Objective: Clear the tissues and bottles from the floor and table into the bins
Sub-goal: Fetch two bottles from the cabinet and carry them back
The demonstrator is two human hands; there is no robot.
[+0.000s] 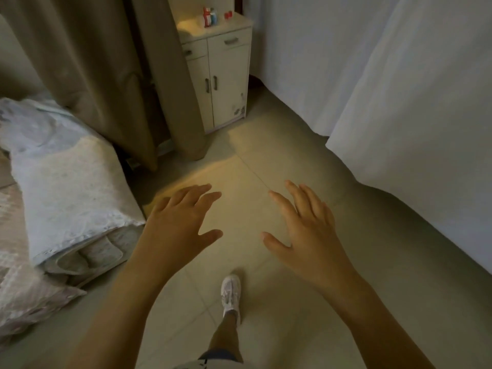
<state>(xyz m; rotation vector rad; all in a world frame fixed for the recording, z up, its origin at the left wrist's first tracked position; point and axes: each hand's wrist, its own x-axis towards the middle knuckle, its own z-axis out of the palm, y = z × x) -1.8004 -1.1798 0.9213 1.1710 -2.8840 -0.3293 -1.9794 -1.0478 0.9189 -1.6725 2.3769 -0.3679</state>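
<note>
Both hands, left hand (pixel 183 217) and right hand (pixel 306 225), are held empty with fingers spread above the floor (pixel 266 161). A small bottle-like item (pixel 210 17) is seen straight ahead on the cabinet (pixel 226 75), well apart from both hands, neither clearly nearer.

The cabinet (pixel 221 75) stands at the far end of the floor (pixel 266 166), with small items (pixel 210 16) on its top. Left of the cabinet hangs a curtain (pixel 106 62), touching its side, and nearer left lies a bed (pixel 66 187). Right of the cabinet a sheet (pixel 399 89) hangs to the floor.
</note>
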